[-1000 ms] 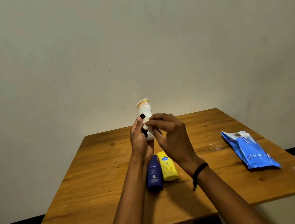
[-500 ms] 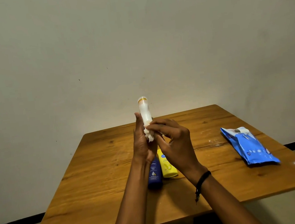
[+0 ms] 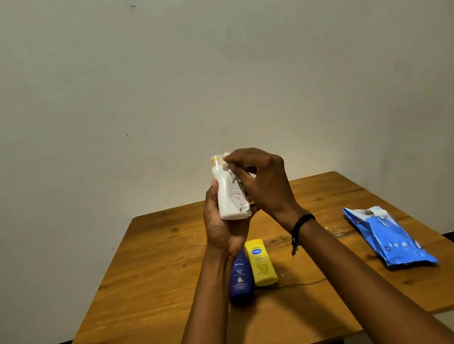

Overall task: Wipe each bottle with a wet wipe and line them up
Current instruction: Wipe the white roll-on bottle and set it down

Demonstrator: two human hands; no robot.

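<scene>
A white bottle [image 3: 228, 194] with a yellow band under its cap is held upright above the wooden table [image 3: 151, 265]. My left hand [image 3: 220, 226] grips its lower body from the left. My right hand [image 3: 260, 179] pinches a white wet wipe [image 3: 226, 155] against the bottle's neck and right side. A dark blue bottle [image 3: 240, 277] and a yellow bottle [image 3: 261, 264] lie side by side on the table below my hands, touching each other.
A blue pack of wet wipes [image 3: 389, 238] lies near the table's right edge. A plain wall stands close behind the table. A black band circles my right wrist [image 3: 301, 222].
The bottle has turned in my left hand, now showing its broad printed side. My right hand with the wipe has slid up from the bottle's lower part to its neck.
</scene>
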